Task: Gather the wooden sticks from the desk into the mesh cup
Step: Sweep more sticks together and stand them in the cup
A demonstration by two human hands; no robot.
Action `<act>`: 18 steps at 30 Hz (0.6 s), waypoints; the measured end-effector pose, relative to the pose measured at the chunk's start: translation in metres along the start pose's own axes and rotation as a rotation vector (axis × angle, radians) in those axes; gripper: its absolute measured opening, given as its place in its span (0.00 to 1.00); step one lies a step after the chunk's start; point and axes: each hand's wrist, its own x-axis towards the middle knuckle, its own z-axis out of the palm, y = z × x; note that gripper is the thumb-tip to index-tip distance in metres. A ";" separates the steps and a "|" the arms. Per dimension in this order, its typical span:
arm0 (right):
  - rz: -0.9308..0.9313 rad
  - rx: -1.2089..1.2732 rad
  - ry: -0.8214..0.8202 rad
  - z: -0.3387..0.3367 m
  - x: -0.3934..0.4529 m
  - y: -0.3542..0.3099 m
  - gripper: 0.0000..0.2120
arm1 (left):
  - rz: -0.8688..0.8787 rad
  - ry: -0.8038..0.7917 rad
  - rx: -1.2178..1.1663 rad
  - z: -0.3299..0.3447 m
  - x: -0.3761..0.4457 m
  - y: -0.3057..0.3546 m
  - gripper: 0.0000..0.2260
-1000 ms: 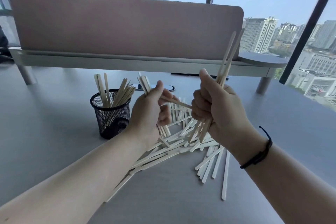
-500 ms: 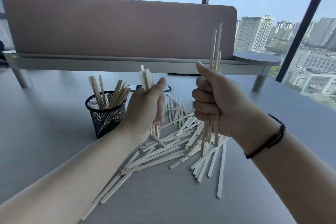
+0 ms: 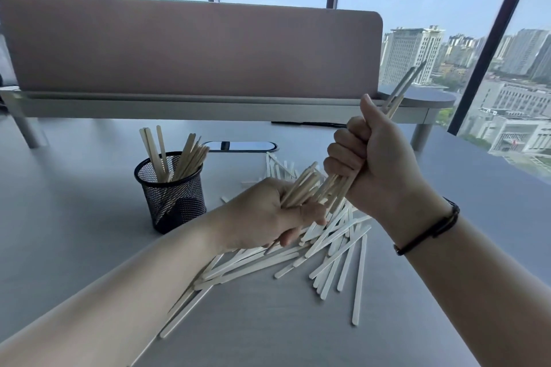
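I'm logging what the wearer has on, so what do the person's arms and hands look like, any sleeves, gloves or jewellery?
Both forearms are bare, with no sleeves in view and no gloves. The right hand has a thin black band around its wrist. The left hand and its wrist show nothing worn. No rings are visible on the fingers.

Grey desk (image 3: pixel 74 247) bears mesh cup (image 3: pixel 176 199) and scattered sticks (image 3: pixel 328 250)

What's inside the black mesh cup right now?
The mesh cup holds a number of wooden sticks standing upright or leaning, their tops poking above the rim. Their lower ends show only dimly through the mesh, so the cup's bottom can't be made out.
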 end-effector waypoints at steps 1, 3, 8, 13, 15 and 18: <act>-0.017 0.007 0.011 -0.001 0.001 -0.001 0.25 | -0.028 0.002 0.023 -0.001 0.000 -0.002 0.17; -0.058 0.009 0.036 -0.001 0.001 -0.004 0.26 | -0.069 0.052 0.082 -0.001 0.002 -0.008 0.16; -0.194 -0.019 0.078 0.001 -0.004 -0.007 0.26 | -0.138 0.204 0.173 -0.005 0.008 -0.019 0.14; -0.200 -0.081 0.028 0.005 -0.008 -0.014 0.26 | -0.138 0.364 -0.073 -0.010 0.010 -0.022 0.08; -0.112 -0.162 -0.046 0.008 -0.011 -0.003 0.27 | -0.116 0.451 -0.256 -0.011 0.010 -0.021 0.12; 0.015 -0.326 -0.156 0.013 -0.020 0.035 0.28 | -0.115 0.591 -0.380 -0.010 0.010 -0.019 0.24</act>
